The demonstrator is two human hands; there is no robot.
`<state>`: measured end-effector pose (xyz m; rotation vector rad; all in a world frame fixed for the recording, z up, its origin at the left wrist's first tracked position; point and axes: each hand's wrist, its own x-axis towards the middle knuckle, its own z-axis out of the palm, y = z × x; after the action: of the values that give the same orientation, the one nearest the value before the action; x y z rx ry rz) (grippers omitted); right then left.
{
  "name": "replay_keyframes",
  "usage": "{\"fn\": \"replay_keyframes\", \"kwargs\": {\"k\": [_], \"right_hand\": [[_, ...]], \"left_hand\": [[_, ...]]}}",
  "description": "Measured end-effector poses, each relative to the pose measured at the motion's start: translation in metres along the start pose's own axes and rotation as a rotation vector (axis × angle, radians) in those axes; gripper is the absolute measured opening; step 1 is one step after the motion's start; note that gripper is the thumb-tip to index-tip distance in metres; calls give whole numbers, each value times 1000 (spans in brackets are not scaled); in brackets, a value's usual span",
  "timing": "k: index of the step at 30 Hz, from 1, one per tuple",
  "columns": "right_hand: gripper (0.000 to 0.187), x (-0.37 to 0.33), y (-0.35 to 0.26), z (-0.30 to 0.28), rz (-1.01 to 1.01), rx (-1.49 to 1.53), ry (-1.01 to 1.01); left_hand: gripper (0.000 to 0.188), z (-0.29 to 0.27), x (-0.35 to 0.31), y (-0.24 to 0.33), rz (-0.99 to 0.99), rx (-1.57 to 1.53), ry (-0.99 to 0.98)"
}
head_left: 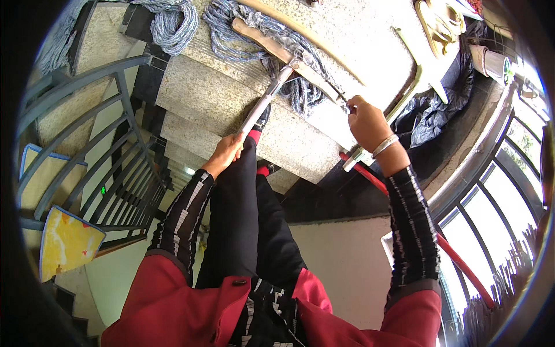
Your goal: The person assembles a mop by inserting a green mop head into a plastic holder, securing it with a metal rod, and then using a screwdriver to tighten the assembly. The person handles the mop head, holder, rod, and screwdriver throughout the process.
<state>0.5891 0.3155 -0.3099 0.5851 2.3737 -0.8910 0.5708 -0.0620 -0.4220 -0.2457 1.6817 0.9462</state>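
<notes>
seen from above, a person in a red jacket stands by stone steps (pixel 196 87), both arms stretched forward. the left hand (pixel 227 151) is closed around the lower end of a wooden t-shaped tool (pixel 267 99), whose shaft slants up and away to a crosspiece (pixel 263 40) over a tangle of blue-grey rope (pixel 222 29); whether the wood rests on it, i cannot tell. the right hand (pixel 369 126), wearing a pale bracelet (pixel 385 145), is clenched beside the crosspiece's nearer end, with a thin dark rod (pixel 342 98) poking from its fingers; the rest of that rod is hidden. the tool looks stiff and fairly light, though probably top-heavy, so it may twist in a one-handed hold. the worn wood should give decent grip; the joint looks like the weak spot. the shaft seems the best place to grasp, with the crosspiece steadied near the joint.
</notes>
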Motion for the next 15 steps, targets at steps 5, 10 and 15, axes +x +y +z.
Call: {"fn": "replay_keyframes", "kwargs": {"k": [5,10,15], "right_hand": [[26,-19,-6,29,51,61,120],[25,-26,-5,40,104,86,140],[25,-29,-11,47,115,36,167]], "left_hand": [[53,3,3,-4,25,-38,1],[53,4,3,-8,21,-46,14],[55,3,6,-9,-2,-62,6]]}}
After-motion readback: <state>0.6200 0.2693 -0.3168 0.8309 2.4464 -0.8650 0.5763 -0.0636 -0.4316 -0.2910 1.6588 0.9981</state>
